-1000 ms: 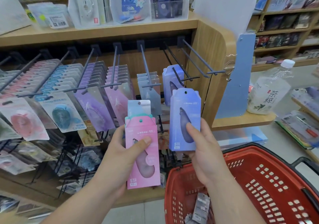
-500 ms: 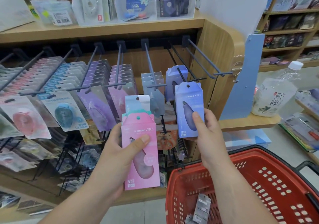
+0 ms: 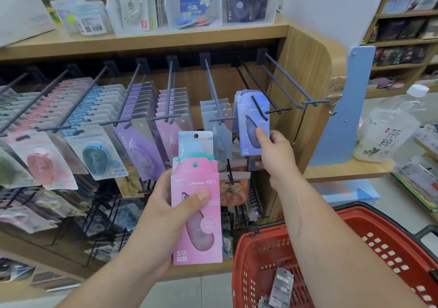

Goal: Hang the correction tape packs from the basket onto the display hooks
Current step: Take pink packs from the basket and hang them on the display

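One red basket (image 3: 239, 248) sits low right, grey packs (image 3: 280, 286) inside. Left hand (image 3: 161, 212) grips a pink correction tape pack (image 3: 196, 212) with two more behind; right hand (image 3: 275, 156) pinches a blue pack (image 3: 251, 127) threaded on a display hook (image 3: 259, 108).

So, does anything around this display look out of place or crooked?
Yes: a clear drink bottle sits on the wooden side ledge right of the hooks, odd among stationery. It seems tilted.
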{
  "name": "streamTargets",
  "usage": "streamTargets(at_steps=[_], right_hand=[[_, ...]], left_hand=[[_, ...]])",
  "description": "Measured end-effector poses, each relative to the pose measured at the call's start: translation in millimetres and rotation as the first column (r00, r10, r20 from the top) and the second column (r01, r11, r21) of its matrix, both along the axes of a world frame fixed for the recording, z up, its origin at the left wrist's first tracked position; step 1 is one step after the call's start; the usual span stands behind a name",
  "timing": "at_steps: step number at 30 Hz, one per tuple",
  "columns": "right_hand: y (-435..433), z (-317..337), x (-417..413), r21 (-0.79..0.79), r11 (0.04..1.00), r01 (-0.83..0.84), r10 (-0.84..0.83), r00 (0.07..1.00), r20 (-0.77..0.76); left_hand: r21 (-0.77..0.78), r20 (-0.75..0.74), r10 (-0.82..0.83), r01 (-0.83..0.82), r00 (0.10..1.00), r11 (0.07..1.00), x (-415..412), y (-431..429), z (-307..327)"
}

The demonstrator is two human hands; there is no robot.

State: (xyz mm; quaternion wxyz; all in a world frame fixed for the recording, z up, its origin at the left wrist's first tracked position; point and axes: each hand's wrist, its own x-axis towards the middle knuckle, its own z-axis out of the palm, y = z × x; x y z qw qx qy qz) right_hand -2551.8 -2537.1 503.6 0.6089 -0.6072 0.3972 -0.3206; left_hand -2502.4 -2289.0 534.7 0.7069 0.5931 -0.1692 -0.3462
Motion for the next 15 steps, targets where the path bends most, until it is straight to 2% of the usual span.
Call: streamTargets(at_steps=[7,10,12,15], right_hand=[[39,-14,-33,0.007,0.994,0.107,-0.107,0.994,-0.012],[85,-10,-59,0.109,0.990,-0.095,0.083,0.991,0.103],[112,-4,-72,0.092,0.963,-0.254,0.237,0.958,0.161],[137,3,-81,0.012,0.935,-0.354,0.348,0.926,0.144]], left_hand=[[-0.002,-0.037,0.012,-0.012,0.999,1.000,4,1,0],[-0.004,-0.062,0.018,-0.018,0.998,1.000,2,-2,1],[-0.004,-0.055,0.023,-0.023,0.998,1.000,-2,-7,1],[-0.026,-0.052,0.036,-0.037,0.998,0.999,-9,-15,2]])
